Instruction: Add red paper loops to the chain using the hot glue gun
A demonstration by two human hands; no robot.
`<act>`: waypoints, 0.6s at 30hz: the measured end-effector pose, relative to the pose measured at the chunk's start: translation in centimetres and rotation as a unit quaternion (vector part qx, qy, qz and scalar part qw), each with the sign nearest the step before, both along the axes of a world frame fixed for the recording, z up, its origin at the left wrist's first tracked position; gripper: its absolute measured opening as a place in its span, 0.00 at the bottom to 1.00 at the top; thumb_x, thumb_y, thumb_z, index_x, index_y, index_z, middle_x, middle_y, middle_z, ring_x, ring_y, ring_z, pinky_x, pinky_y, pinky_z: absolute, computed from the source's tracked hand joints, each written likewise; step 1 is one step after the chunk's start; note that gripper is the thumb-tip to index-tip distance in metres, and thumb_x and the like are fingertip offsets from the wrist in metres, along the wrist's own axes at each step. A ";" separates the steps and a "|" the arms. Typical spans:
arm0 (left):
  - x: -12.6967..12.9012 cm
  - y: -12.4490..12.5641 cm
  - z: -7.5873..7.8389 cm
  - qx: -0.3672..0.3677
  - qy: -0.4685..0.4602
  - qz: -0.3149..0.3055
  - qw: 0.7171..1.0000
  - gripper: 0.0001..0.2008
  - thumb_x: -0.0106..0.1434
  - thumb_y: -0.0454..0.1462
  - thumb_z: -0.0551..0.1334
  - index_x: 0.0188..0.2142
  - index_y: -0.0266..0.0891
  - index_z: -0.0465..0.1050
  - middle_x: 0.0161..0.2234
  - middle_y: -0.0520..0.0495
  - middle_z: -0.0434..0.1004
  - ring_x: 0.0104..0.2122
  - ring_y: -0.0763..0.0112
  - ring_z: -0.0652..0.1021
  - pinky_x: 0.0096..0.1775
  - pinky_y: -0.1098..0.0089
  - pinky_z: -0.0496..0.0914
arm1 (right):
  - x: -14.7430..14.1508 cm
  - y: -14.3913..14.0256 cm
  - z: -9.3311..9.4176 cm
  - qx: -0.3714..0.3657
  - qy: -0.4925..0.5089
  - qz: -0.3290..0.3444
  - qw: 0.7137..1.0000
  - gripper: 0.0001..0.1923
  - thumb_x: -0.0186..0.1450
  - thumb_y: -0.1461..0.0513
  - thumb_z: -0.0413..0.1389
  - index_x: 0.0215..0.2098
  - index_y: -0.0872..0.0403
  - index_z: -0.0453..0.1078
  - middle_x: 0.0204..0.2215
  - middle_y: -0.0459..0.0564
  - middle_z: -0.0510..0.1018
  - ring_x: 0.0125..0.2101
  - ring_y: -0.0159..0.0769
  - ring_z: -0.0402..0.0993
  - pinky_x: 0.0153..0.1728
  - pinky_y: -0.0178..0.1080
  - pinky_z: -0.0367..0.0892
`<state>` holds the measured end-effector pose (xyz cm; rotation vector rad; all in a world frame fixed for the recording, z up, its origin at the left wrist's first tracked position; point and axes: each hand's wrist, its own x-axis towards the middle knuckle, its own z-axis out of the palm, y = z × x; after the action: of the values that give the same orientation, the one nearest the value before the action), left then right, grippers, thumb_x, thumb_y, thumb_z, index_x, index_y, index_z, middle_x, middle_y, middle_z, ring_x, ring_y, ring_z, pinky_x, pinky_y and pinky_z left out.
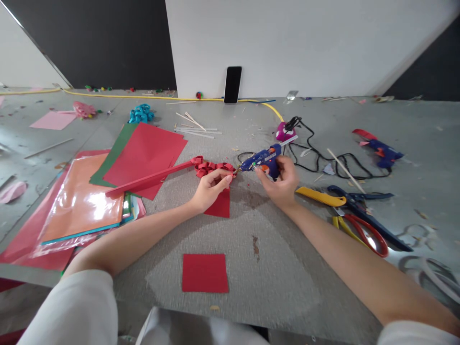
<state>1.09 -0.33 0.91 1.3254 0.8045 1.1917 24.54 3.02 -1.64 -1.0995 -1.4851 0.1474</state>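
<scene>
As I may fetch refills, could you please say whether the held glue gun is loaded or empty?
Loaded: a pale stick juts from the rear of the glue gun.

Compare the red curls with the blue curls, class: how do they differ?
The red curls stretch along one end of a long red stem; the blue curls form a compact clump, no stem showing. The left hand holds the red curls; the blue curls lie on the table. Both are looped strips.

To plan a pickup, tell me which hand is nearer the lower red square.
Left: the left hand is straight beyond the lower red square; the right hand, holding the blue glue gun, is farther off, beyond it and to the right.
</scene>
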 end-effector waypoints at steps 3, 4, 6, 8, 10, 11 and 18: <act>0.1 0.0 -0.1 0.004 -0.005 -0.003 1.000 0.25 0.63 0.57 0.68 0.40 0.37 0.78 0.27 0.53 0.70 0.28 0.77 0.68 0.32 0.73 0.65 | 0.0 0.1 -0.2 0.003 0.013 0.003 1.000 0.24 0.60 0.50 0.70 0.46 0.52 0.70 0.34 0.47 0.75 0.32 0.37 0.75 0.39 0.44 0.75; 0.1 0.0 -0.1 0.004 -0.007 -0.006 1.000 0.25 0.63 0.58 0.68 0.40 0.37 0.78 0.27 0.53 0.70 0.28 0.77 0.69 0.32 0.73 0.65 | 0.0 0.1 -0.2 0.004 0.016 0.003 1.000 0.24 0.60 0.50 0.70 0.47 0.52 0.70 0.34 0.47 0.75 0.32 0.37 0.75 0.38 0.44 0.75; 0.1 0.0 -0.1 0.003 -0.009 -0.011 1.000 0.25 0.63 0.58 0.68 0.41 0.37 0.78 0.28 0.52 0.71 0.28 0.76 0.70 0.32 0.73 0.66 | 0.0 0.2 -0.2 0.004 0.019 0.001 1.000 0.24 0.60 0.50 0.70 0.47 0.52 0.69 0.34 0.47 0.75 0.32 0.36 0.75 0.38 0.44 0.75; 0.0 -0.1 -0.1 0.003 -0.010 -0.013 1.000 0.24 0.64 0.57 0.68 0.42 0.37 0.77 0.27 0.52 0.72 0.28 0.76 0.71 0.32 0.73 0.66 | -0.1 0.3 -0.2 0.003 0.023 -0.005 1.000 0.25 0.60 0.49 0.70 0.47 0.52 0.69 0.35 0.47 0.75 0.31 0.36 0.75 0.37 0.44 0.76; 0.0 -0.1 -0.1 0.005 -0.014 -0.016 1.000 0.23 0.66 0.56 0.67 0.44 0.38 0.76 0.27 0.52 0.73 0.28 0.76 0.72 0.31 0.74 0.65 | -0.3 0.4 0.0 -0.001 0.029 -0.014 0.999 0.26 0.60 0.48 0.70 0.48 0.52 0.69 0.36 0.48 0.76 0.32 0.36 0.75 0.38 0.44 0.76; 0.0 -0.1 -0.1 0.006 -0.018 -0.019 1.000 0.23 0.66 0.56 0.67 0.44 0.38 0.75 0.27 0.52 0.74 0.27 0.77 0.72 0.30 0.74 0.65 | -0.3 0.4 0.1 -0.005 0.032 -0.020 0.999 0.26 0.60 0.48 0.69 0.48 0.53 0.70 0.36 0.48 0.76 0.32 0.36 0.75 0.39 0.44 0.76; 0.1 -0.1 -0.2 0.003 -0.040 -0.037 0.999 0.22 0.69 0.56 0.63 0.41 0.38 0.70 0.26 0.50 0.79 0.19 0.81 0.67 0.25 0.75 0.63 | -0.3 1.1 0.5 -0.056 0.044 -0.050 0.996 0.25 0.62 0.47 0.67 0.48 0.52 0.68 0.36 0.48 0.77 0.32 0.37 0.73 0.40 0.45 0.74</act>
<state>1.17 -0.46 0.68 1.2931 0.6893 1.1829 24.21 4.09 -1.18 -1.2392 -1.3536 0.2090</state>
